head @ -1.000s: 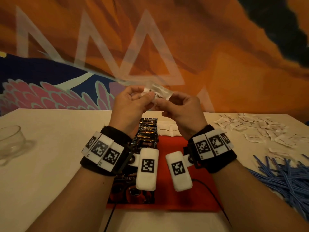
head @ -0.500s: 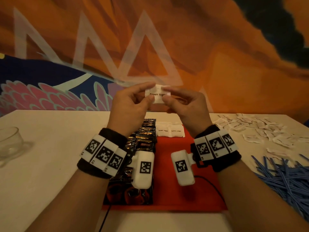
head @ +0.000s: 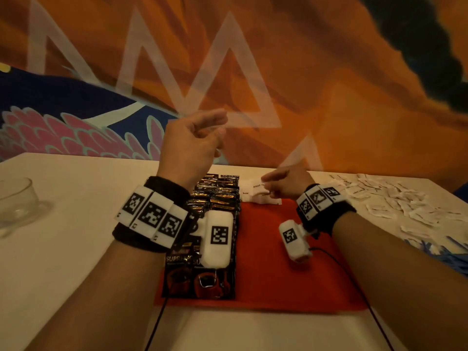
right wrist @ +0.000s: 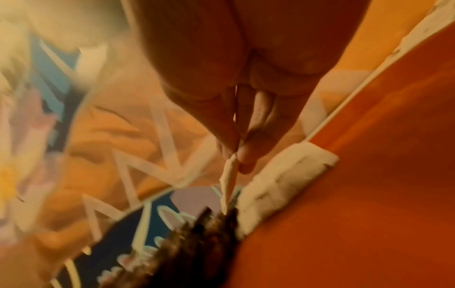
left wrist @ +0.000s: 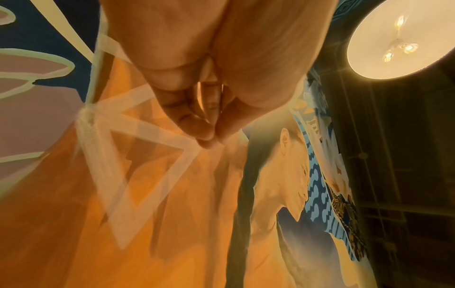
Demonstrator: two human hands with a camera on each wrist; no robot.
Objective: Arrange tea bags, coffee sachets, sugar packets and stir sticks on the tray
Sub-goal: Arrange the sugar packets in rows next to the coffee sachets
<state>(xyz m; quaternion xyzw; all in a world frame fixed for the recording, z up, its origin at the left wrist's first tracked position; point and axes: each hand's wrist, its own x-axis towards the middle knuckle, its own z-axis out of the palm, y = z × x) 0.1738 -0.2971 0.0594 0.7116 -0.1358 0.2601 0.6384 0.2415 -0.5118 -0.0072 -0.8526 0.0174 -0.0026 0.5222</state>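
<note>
The right hand [head: 288,184] reaches low over the far edge of the red tray [head: 273,262], pinching a white sugar packet [head: 258,185] between thumb and fingertips; the right wrist view shows the packet edge-on, hanging down from that pinch just above the sugar packets already laid on the tray [right wrist: 283,183]. Those lie in a short row along the tray's far edge, beside the dark coffee sachets [head: 215,206], which run in overlapping rows down the tray's left side toward the near edge. The left hand [head: 192,143] is raised above the table's far edge, holding nothing (its fingers loosely curled, thumb tip meeting fingertips in the left wrist view). Toward the table's right edge lie a scatter of loose sugar packets [head: 395,198] and, nearer, a heap of blue stir sticks [head: 445,257]. A glass bowl [head: 15,203] stands by the table's left edge.
</note>
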